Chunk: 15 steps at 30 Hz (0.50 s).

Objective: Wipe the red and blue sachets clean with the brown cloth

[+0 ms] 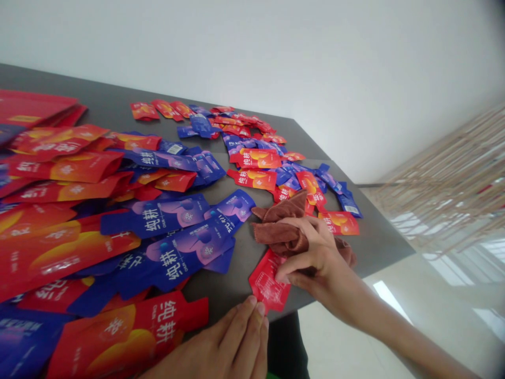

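My right hand (319, 252) closes its fingers (303, 226) around a brown microfibre cloth (274, 234), a flat red foil sachet (266, 284) just beneath them; my left fingers (252, 310), extended, touch its corner. A hasty drag could scatter the red and blue spouted pouches (169, 221) heaped on the grey worktop (374, 247), their sealed contents unseen.

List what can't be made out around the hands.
Head view only:
- Left hand: wrist cut off by the bottom edge.
- Cloth: part and underside hidden by the right hand.
- Red sachet: small print too blurred to read.
- Far sachets: too small to read.
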### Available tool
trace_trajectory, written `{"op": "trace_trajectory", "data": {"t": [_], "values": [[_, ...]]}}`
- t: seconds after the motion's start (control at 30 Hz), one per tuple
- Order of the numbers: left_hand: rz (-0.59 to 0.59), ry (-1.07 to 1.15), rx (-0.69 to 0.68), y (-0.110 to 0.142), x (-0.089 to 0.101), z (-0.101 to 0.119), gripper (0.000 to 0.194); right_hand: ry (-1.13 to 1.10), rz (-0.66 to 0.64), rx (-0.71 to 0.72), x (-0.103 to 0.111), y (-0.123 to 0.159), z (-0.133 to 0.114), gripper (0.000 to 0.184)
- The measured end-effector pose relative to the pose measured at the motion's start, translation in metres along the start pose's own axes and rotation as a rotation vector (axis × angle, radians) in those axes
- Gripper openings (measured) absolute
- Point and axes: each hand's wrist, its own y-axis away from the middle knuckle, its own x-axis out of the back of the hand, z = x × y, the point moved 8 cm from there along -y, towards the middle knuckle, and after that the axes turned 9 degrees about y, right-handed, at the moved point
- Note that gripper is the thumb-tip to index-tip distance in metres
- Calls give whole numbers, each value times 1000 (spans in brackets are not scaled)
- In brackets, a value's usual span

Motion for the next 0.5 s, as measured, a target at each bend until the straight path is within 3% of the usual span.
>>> {"op": "trace_trajectory", "data": {"t": [0.3, 0.5], "values": [[53, -30, -1, 1, -3, 1, 34, 10, 1, -10, 1, 0, 2, 36], [15, -12, -1, -4, 2, -1, 35, 7, -13, -42, 0, 1, 1, 30]]}}
